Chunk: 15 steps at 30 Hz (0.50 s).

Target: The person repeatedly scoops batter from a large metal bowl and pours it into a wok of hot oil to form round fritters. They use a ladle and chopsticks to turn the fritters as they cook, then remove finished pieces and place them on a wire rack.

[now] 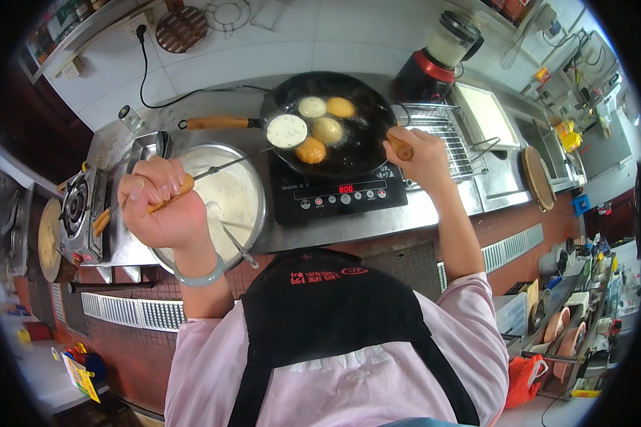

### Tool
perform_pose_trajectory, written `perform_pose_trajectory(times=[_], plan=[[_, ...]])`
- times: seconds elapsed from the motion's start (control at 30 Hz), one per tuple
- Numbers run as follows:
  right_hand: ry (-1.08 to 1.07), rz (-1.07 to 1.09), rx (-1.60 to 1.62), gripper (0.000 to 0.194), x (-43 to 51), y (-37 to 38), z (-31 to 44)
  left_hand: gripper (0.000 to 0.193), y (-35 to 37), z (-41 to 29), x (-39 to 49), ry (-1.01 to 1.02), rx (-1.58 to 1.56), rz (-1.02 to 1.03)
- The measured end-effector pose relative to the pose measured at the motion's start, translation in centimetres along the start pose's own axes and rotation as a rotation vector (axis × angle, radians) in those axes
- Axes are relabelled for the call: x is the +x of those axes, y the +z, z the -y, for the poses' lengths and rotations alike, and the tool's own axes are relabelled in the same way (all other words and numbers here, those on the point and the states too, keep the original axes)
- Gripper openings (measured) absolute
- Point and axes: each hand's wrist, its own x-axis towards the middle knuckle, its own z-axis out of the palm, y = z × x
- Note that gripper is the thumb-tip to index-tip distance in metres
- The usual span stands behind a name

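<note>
My left hand (163, 205) is closed round the wooden handle of a long metal ladle (235, 161). Its round head, full of white batter (287, 131), is at the left inside of a black wok (366, 115). Near it in the oil lie several round fritters, among them a browned one (310, 151), a golden one (341, 107) and a pale one (312, 107). My right hand (419, 155) grips a wooden handle at the wok's right edge; what it joins is hidden. The wok sits on an induction cooker (342, 200). Below my left wrist, a metal bowl (262, 213) holds batter and a spoon (239, 245).
A wire rack (448, 141) stands right of the wok, with a red and black blender (427, 74) behind it and a white tray (486, 117) beyond. At the left are a gas stove (80, 213) and a small glass jar (131, 118). The wok's second wooden handle (217, 123) points left.
</note>
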Motion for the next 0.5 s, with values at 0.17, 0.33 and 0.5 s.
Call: perform_pose_trajectory(times=[0.17, 0.33, 0.5], plan=[[-0.029, -0.044, 0.029, 0.022, 0.2, -0.7, 1.1, 0.027, -0.1, -0.6, -0.4, -0.015, 0.083, 0.0], [-0.134, -0.068, 0.037, 0.031, -0.3, -2.6, 2.4, 0.026, -0.3, -0.3, -0.3, 0.024, 0.041, -0.004], [-0.154, -0.081, 0.004, 0.036, -0.9, -4.0, 3.1, 0.026, -0.4, 0.0, 0.1, 0.019, 0.042, 0.011]])
